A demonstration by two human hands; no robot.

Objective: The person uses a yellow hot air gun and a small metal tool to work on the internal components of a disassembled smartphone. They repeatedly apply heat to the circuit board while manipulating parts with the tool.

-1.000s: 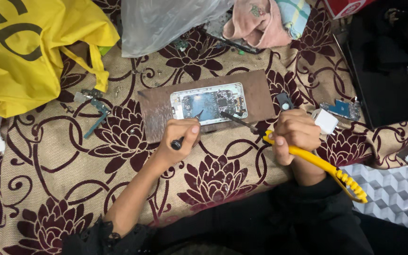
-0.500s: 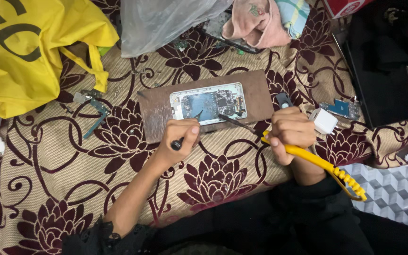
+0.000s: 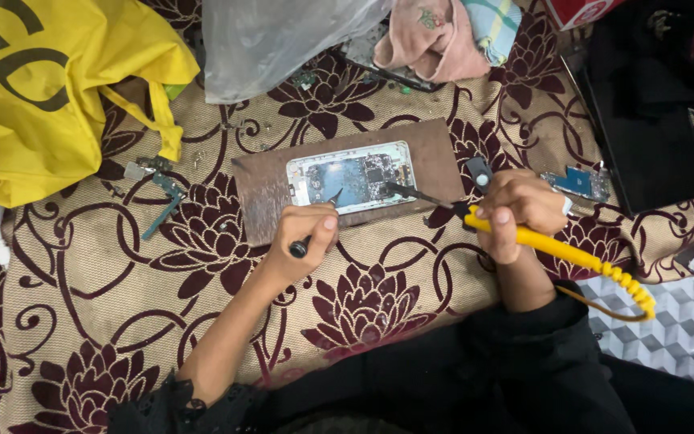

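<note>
Brown-and-maroon flowered mat (image 3: pixel 82 321) lies under everything, and any screw dropped on that busy pattern would probably be hard to find again. At ten o'clock sits a yellow bag (image 3: pixel 50 88), at twelve a clear plastic bag (image 3: pixel 283 40) beside a pink cloth (image 3: pixel 435 40); both are soft and, I judge, would scorch if a hot tip strayed their way. In the middle lies a brown board (image 3: pixel 443 153) carrying the opened phone (image 3: pixel 351 177), its circuits bare. The right hand (image 3: pixel 520 213), at three o'clock from the phone, is closed around a yellow-handled iron (image 3: pixel 556 253), whose dark tip rests at the phone's right end; a slip there could plausibly burn or bridge neighbouring parts. Its cord trails off at four o'clock and might tug the handle. The left hand (image 3: pixel 303 241), at six o'clock, is closed on a thin dark pick (image 3: pixel 315 225) pointing at the phone's lower edge; pressing hard could gouge the board. Small circuit boards (image 3: pixel 576 181) lie loose at three o'clock, near the right hand.
</note>
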